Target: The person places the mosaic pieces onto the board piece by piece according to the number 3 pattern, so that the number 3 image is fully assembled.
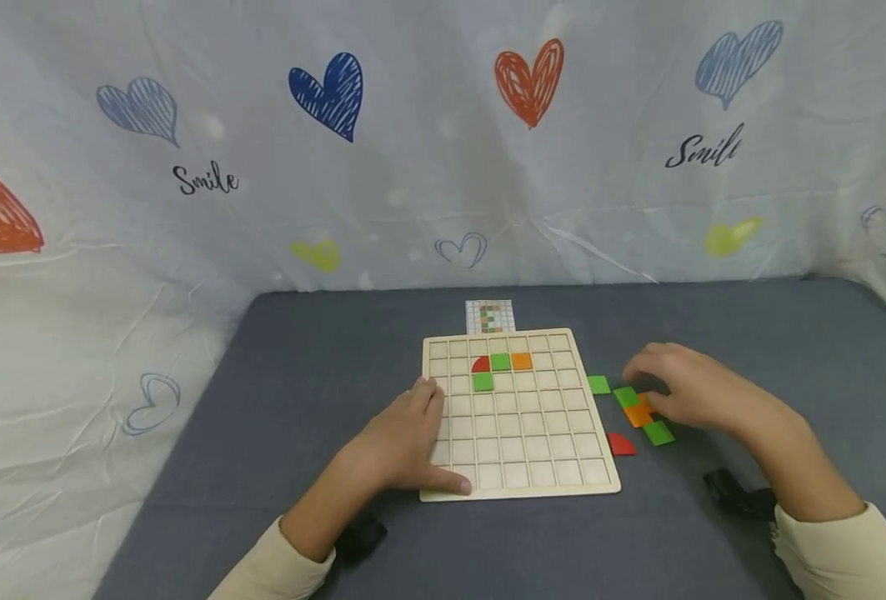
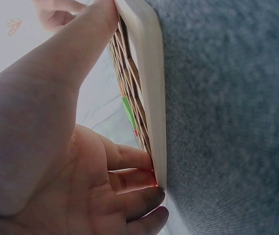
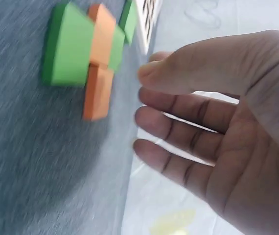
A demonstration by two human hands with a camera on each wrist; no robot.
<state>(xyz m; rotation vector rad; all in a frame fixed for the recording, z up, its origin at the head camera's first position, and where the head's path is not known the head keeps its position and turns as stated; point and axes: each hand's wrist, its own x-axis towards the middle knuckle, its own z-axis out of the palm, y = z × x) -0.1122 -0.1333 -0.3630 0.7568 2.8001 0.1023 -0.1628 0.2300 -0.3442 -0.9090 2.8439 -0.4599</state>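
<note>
A wooden grid board [image 1: 555, 467] lies on the grey table. Its upper cells hold a red quarter-circle tile [image 1: 480, 364], a green tile [image 1: 499, 362], an orange tile [image 1: 521, 361] and a second green tile [image 1: 483, 382]. My left hand [image 1: 420, 433] rests flat on the board's left edge, thumb along the front rim. In the left wrist view the fingers [image 2: 129, 178] press against the board's side [image 2: 151, 73]. My right hand [image 1: 683, 387] hovers with relaxed fingers, holding nothing, over loose tiles: green [image 1: 626, 396], orange [image 1: 638, 414], green [image 1: 658, 432]. The right wrist view shows the empty palm [image 3: 203, 122] beside the green [image 3: 68, 44] and orange [image 3: 98, 93] tiles.
A further green tile [image 1: 598, 384] and a red quarter-circle tile [image 1: 621, 444] lie just right of the board. A small pattern card [image 1: 490, 317] sits behind the board. A heart-printed white sheet [image 1: 443, 150] walls in the table at the back and both sides.
</note>
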